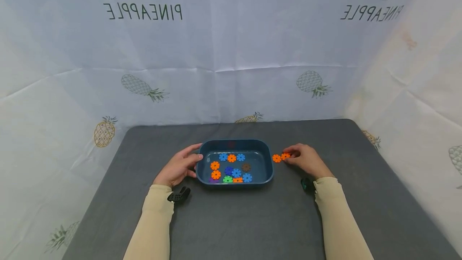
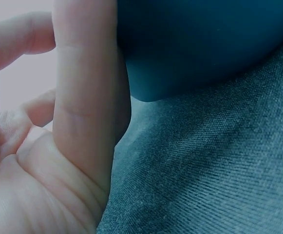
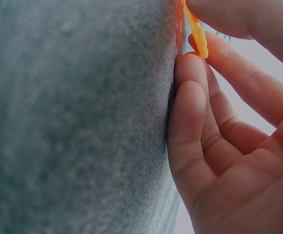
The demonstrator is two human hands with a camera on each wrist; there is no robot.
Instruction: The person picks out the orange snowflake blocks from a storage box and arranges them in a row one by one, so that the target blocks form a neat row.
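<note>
At the left, the left hand (image 1: 179, 166) grips the end of the blue tray (image 1: 259, 171), thumb at the rim, other fingers spread along the outer wall. To the right of the tray, the right hand (image 1: 304, 159) pinches an orange disc (image 1: 285, 155) between thumb and fingers, its remaining fingers bent; just left of this disc lies a second orange disc (image 1: 276, 158), and whether the two are joined I cannot tell. Inside the tray lie notched discs in blue, orange, purple, green and brown.

In the left wrist view the tray is cut off; in the head view its near wall partly covers a purple disc (image 1: 214, 180). The right wrist view shows the pinched disc edge-on, cropped at the top.

Beneath is a grey table (image 1: 231, 220); a pale curtain (image 1: 231, 31) with pineapples and mirrored lettering hangs around it.
</note>
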